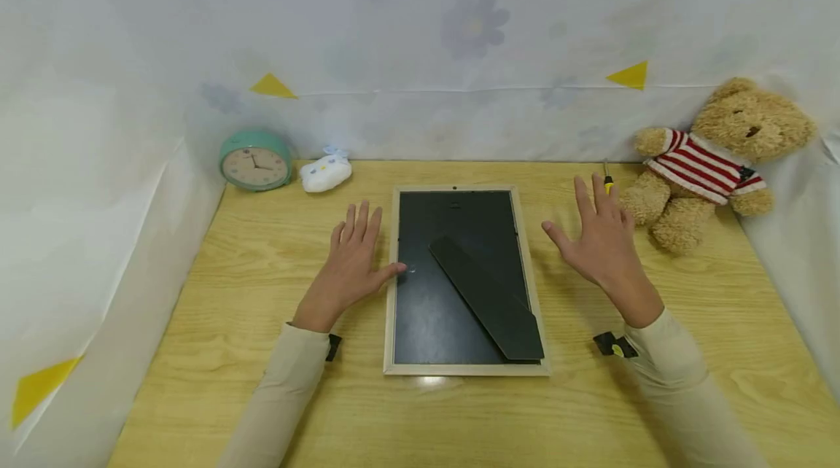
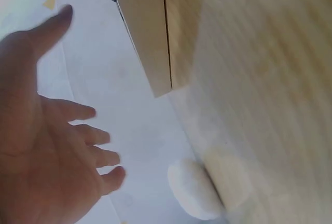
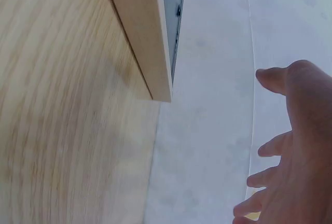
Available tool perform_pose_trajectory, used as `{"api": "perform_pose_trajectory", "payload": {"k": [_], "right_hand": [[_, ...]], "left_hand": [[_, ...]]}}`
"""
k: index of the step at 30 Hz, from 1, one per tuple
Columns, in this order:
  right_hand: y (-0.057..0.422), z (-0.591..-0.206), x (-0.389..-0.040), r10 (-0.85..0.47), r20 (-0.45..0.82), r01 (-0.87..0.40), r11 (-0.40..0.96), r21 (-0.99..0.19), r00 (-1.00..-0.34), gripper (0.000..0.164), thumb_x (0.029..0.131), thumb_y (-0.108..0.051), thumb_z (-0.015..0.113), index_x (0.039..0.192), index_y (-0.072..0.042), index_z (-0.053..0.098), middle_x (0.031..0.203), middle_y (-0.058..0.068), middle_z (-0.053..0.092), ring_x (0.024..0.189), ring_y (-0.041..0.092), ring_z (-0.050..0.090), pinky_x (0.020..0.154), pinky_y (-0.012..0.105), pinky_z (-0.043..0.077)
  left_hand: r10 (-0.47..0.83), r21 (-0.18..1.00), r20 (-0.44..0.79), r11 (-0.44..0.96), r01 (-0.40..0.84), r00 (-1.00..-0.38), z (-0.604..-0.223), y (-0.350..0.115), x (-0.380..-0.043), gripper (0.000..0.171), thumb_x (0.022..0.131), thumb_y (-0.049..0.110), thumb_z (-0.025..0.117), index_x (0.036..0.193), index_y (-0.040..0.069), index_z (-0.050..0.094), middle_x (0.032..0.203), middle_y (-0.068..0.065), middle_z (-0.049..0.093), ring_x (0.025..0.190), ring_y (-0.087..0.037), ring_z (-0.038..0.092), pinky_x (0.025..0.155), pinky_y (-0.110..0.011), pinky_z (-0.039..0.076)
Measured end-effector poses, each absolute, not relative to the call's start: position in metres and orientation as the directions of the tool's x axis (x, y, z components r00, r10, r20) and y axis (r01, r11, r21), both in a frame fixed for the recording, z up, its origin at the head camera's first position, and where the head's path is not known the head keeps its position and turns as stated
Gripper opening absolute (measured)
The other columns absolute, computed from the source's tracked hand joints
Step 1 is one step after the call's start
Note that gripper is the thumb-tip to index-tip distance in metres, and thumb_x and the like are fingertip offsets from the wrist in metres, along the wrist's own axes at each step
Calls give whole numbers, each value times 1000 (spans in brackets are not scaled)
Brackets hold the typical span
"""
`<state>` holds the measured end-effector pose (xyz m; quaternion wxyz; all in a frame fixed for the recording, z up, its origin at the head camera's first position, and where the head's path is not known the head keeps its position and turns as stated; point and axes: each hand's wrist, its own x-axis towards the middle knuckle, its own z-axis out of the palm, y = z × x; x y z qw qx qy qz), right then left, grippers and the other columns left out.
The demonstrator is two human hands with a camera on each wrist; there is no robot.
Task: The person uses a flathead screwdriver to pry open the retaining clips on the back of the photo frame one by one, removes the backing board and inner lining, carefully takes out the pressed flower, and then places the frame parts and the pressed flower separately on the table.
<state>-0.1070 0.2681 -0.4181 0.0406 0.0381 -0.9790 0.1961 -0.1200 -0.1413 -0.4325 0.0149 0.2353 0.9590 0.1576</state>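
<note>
A picture frame lies face down on the table, its black backing up and a light wooden border around it. Its black easel stand slants across the backing toward the lower right corner. My left hand is spread beside the frame's left edge, thumb overlapping that edge in the head view. To the right of the frame, my right hand is raised with fingers spread, apart from the frame. Both wrist views show the wooden border from the side, with empty hands above the table.
A teal clock and a small white pouch stand at the back left. At the back right sits a teddy bear in a striped sweater. A yellow-and-black screwdriver lies behind my right fingers. White sheeting borders the table.
</note>
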Motion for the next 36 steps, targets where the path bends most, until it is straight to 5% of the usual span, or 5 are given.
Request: {"api": "perform_pose_trajectory", "payload": {"k": [11,19,27,30,36], "right_hand": [[280,-432,-96,-35,80,-61,934,-352,-996,93,96,-64,48,162,-18,3,165,11,-17,146,46,-22,106,76,0],[287,-425,-122,-63,86,-87,944,-319,-994,78,99,-34,62,156,4,23,155,36,22,140,58,20,100,77,19],[305,-414,-144,-102,4,-100,969,-225,-995,51,97,-21,65,136,9,53,129,34,57,108,50,59,85,65,45],[311,-408,-152,-103,-54,-88,970,-226,-993,46,98,-20,63,133,10,56,122,32,63,96,44,65,74,57,52],[322,-407,-138,-64,-152,-22,964,-265,-986,45,101,-19,59,133,11,54,119,30,64,98,42,65,81,56,51]], "left_hand": [[473,298,29,837,459,-881,-437,-137,-127,104,90,65,60,161,5,13,166,-23,-1,151,-44,-4,117,-61,10],[482,410,-82,814,411,-872,-447,-148,-122,114,85,65,67,161,5,6,165,-23,4,150,-47,2,116,-64,13],[579,426,-201,778,462,-790,-455,-157,-116,138,66,77,75,161,6,5,167,-16,-3,151,-42,-2,117,-62,14],[607,464,-190,748,474,-772,-455,-158,-118,141,61,73,81,161,6,8,167,-16,-2,151,-42,-1,116,-64,14],[651,544,-191,693,473,-735,-457,-150,-111,144,56,66,89,160,4,11,166,-18,-1,151,-44,2,114,-67,16]]}}
